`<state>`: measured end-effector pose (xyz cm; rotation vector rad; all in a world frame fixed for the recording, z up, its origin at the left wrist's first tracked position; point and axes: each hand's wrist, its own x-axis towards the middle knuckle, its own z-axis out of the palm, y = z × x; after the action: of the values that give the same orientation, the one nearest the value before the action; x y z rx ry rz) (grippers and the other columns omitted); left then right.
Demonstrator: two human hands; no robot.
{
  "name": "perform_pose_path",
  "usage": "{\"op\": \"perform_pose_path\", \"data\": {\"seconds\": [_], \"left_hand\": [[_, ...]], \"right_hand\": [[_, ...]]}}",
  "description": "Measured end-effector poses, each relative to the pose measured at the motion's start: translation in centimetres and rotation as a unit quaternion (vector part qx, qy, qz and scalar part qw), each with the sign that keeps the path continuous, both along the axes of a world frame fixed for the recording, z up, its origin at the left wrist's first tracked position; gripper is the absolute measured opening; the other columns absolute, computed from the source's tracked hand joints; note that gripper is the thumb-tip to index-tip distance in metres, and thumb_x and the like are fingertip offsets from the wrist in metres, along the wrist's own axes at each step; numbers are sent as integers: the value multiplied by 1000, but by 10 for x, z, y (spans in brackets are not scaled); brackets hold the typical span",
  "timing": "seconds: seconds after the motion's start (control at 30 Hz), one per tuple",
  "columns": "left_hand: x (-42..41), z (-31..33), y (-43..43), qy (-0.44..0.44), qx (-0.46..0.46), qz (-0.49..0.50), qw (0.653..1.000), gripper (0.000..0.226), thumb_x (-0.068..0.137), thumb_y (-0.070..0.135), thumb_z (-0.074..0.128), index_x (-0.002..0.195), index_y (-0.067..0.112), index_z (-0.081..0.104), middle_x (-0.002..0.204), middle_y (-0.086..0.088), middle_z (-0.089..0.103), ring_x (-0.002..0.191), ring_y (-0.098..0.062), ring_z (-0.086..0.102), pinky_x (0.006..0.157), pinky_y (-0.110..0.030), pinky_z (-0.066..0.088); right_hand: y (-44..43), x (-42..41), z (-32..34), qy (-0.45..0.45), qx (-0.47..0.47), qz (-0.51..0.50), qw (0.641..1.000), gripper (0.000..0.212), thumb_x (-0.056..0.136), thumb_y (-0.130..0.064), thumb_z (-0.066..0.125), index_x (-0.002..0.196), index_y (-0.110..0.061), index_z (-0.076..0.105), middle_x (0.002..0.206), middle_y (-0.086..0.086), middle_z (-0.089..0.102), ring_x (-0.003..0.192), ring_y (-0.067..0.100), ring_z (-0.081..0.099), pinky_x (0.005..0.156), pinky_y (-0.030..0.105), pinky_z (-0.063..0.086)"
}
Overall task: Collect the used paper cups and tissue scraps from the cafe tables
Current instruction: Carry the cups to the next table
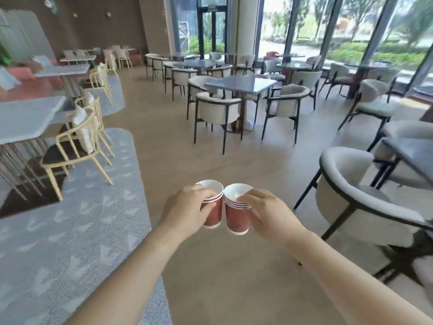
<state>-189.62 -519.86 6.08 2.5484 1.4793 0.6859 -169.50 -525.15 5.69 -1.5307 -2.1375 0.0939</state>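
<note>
Two stacks of red paper cups with white rims are held side by side over the floor, touching each other. My left hand point(187, 209) grips the left cup stack point(214, 212) with fingers curled round its side. My right hand point(267, 214) grips the right cup stack point(235, 216), with fingertips at its rim. Both stacks stand roughly upright and their white insides show. I cannot tell whether any tissue lies inside them.
A white armchair point(358, 191) and a dark table point(412, 156) stand close on the right. A grey square table point(239, 84) ringed by chairs is ahead. Yellow chairs point(77, 146) and pale tables point(25, 118) line the left, over a grey carpet point(70, 231). Beige floor runs between.
</note>
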Motion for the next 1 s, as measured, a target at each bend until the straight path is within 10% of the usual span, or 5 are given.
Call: {"op": "perform_pose_path", "data": {"seconds": [0.6,1.0], "left_hand": [[96,12,110,-4,10,-239,971,12,83,29,58,94,30,64,93,11,63,89,-16,57,69,-32,47],[237,-12,31,-57,-30,-444,893,15,73,26,58,86,31,66,84,10,66,81,-18,60,65,-32,49]], "right_hand": [[22,41,0,48,22,-261,964,31,79,-5,58,108,-17,65,104,-1,62,99,21,53,80,33,47],[-96,111,-23,53,17,-491,869,22,80,-8,61,98,-17,66,104,-5,61,96,20,51,78,29,44]]}}
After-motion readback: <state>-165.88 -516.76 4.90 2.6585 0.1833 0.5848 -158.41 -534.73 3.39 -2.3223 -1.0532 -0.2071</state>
